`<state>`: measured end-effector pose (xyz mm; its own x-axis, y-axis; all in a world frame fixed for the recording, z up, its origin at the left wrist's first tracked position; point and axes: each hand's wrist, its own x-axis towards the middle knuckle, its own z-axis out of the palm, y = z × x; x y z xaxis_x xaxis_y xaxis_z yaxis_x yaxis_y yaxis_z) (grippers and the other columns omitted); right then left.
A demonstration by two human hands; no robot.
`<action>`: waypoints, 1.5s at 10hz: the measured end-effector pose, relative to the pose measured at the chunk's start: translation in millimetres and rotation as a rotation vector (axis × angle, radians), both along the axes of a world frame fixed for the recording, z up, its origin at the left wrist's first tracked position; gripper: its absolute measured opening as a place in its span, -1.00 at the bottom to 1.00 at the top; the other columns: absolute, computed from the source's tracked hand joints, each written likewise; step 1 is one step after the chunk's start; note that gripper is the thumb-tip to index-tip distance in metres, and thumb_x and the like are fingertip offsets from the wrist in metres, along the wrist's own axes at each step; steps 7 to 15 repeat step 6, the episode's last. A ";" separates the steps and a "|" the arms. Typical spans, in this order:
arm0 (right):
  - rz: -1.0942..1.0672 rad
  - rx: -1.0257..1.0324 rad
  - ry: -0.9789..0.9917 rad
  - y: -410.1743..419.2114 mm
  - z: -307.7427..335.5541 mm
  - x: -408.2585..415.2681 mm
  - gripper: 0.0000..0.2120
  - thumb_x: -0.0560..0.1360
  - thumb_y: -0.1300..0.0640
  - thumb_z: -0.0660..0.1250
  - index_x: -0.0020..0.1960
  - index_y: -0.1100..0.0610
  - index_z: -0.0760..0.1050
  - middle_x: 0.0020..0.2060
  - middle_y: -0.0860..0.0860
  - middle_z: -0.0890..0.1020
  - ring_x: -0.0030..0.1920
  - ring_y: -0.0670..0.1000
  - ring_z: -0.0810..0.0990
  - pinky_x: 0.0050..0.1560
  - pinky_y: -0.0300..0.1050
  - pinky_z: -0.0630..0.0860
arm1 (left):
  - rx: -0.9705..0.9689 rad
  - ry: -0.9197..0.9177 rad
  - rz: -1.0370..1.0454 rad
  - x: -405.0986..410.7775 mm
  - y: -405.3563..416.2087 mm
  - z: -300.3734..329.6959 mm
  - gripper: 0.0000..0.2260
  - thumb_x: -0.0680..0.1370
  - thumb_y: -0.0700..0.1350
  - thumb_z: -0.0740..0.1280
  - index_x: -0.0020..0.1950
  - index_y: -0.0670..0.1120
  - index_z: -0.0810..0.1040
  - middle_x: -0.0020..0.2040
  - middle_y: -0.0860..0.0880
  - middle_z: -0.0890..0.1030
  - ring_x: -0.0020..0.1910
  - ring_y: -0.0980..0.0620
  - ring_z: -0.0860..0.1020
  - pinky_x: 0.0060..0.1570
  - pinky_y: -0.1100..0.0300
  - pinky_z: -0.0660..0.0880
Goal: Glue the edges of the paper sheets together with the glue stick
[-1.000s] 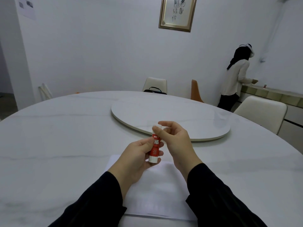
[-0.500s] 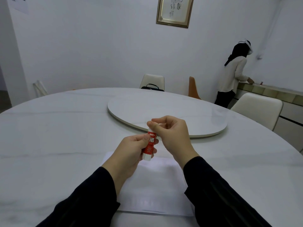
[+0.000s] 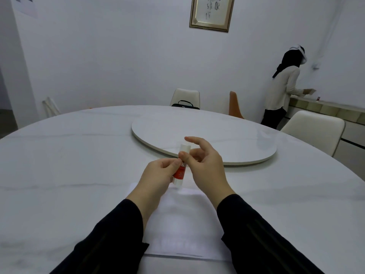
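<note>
Both arms wear long black sleeves (image 3: 110, 240) ending at the wrists. Faint darker lengthwise stripes run along each sleeve. The hands are bare.

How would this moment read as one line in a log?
left hand grips glue stick | right hand pinches its cap end | paper sheets flat on table

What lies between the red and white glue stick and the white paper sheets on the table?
Nothing: in the head view the red and white glue stick hangs above the white paper sheets, with only air between.
</note>
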<state>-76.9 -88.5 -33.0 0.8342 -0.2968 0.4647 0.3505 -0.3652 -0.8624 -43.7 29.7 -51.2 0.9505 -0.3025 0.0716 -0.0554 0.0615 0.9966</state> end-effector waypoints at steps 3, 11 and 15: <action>-0.052 0.021 0.054 -10.3 -20.2 10.9 -0.75 0.43 0.20 0.44 0.01 -0.09 0.54 -0.25 -0.04 0.66 -0.15 -0.04 0.62 -0.05 -0.23 0.50 | -0.017 0.041 0.176 8.6 9.1 -5.0 -0.93 0.55 -0.19 0.30 -0.11 -0.09 0.56 -0.07 -0.08 0.63 -0.12 0.03 0.60 0.00 0.21 0.53; -0.078 0.126 0.061 -13.8 -18.6 11.2 -0.32 0.32 0.12 0.55 0.35 -0.08 0.34 0.03 -0.07 0.59 0.02 -0.10 0.57 0.04 -0.22 0.49 | 0.064 -0.012 0.223 5.5 12.5 -1.4 -0.95 0.54 -0.16 0.31 -0.08 -0.06 0.56 0.00 -0.10 0.65 -0.10 0.03 0.60 0.05 0.12 0.52; -0.078 0.126 0.061 -13.8 -18.6 11.2 -0.32 0.32 0.12 0.55 0.35 -0.08 0.34 0.03 -0.07 0.59 0.02 -0.10 0.57 0.04 -0.22 0.49 | 0.064 -0.012 0.223 5.5 12.5 -1.4 -0.95 0.54 -0.16 0.31 -0.08 -0.06 0.56 0.00 -0.10 0.65 -0.10 0.03 0.60 0.05 0.12 0.52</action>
